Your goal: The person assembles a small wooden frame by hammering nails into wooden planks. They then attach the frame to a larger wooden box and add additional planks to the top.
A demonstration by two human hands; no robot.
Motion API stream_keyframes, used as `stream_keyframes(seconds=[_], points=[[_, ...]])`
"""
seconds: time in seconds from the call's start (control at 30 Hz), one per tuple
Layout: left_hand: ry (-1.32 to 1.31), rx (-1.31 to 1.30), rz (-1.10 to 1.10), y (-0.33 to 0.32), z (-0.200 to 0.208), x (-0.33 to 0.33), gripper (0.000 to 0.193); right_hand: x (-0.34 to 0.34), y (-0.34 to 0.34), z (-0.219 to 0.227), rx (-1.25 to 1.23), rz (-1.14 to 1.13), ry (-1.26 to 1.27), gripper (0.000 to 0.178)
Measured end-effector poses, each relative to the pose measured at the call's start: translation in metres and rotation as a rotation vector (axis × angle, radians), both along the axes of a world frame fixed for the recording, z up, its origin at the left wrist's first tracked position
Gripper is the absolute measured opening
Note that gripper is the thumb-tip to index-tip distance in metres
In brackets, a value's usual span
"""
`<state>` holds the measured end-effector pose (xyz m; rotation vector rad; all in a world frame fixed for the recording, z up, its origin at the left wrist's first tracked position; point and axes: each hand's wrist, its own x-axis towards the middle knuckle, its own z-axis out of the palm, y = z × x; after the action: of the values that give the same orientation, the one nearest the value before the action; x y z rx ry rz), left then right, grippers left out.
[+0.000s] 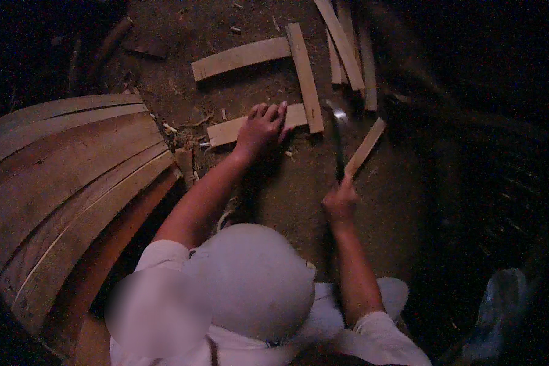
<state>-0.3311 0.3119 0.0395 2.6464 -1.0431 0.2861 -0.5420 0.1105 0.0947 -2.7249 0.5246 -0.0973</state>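
My left hand (262, 131) lies across a pale wooden slat (226, 131), its fingers over the far edge, gripping it against the ground. The slat's right end meets the lower end of an upright slat (305, 76); a second crosswise slat (241, 58) meets that piece near its top. My right hand (340, 201) is closed round the dark handle of a hammer (339, 137), whose shiny metal head is blurred. A short wood strip (367, 145) reaches to the same hand; I cannot tell whether it is held or lies behind.
Several loose slats (348, 46) lie at the far right. On the left stands a large curved stack of wide boards (85, 158). Wood chips and shavings (171, 128) litter the dirt floor (287, 201). A clear plastic item (503, 299) is at lower right, in dim light.
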Motion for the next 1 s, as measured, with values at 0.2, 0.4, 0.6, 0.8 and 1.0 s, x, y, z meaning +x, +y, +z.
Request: stream_keyframes(seconds=[0.2, 0.4, 0.6, 0.8, 1.0], points=[[0.066, -0.027, -0.009, -0.002, -0.001, 0.001, 0.062, -0.007, -0.01, -0.01, -0.094, 0.087, 0.096, 0.032], [0.086, -0.052, -0.006, -0.001, -0.002, 0.002, 0.06, 0.0, -0.034, -0.016, -0.288, 0.264, -0.162, 0.04], [0.163, -0.017, -0.028, -0.001, 0.004, 0.004, 0.062, 0.013, -0.067, -0.023, 0.071, 0.164, -0.048, 0.042], [0.141, -0.072, -0.057, -0.002, 0.01, 0.005, 0.06, 0.03, -0.105, -0.011, -0.152, 0.494, -0.229, 0.029], [0.072, -0.03, -0.059, -0.002, 0.012, 0.004, 0.058, 0.038, -0.154, -0.035, -0.016, 0.519, -0.356, 0.021]])
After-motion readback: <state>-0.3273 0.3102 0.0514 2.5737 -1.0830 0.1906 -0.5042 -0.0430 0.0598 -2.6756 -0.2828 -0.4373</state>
